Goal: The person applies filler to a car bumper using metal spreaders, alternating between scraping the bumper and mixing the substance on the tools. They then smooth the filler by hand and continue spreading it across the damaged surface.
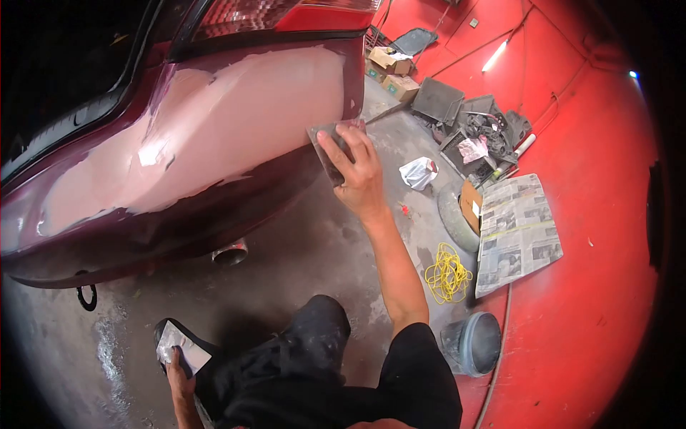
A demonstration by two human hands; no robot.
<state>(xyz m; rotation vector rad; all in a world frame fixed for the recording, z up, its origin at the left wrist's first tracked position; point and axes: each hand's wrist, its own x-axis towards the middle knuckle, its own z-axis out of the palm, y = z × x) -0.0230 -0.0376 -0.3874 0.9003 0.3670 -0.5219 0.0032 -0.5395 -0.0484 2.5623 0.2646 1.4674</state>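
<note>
The open cardboard box (pixel 389 60) holds white paper. Your right hand (pixel 359 179) clamps its fingers on a grey spreader (pixel 329 171) against the bumper (pixel 214 121); your left hand (pixel 179 377) grips a smeared board (pixel 187 349).

The dark red car bumper (pixel 214 214) has one flat grey pad (pixel 330 161) against it, one white-smeared dark board (pixel 182 344) below, and two brown cardboard boxes (pixel 389 59) and one yellow cord coil (pixel 448 272) to its right.

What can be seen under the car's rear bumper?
A metal exhaust tip and a dark ring-shaped hook show below the bumper, above grey concrete floor. Anything farther under the car is covered by the bumper.
</note>
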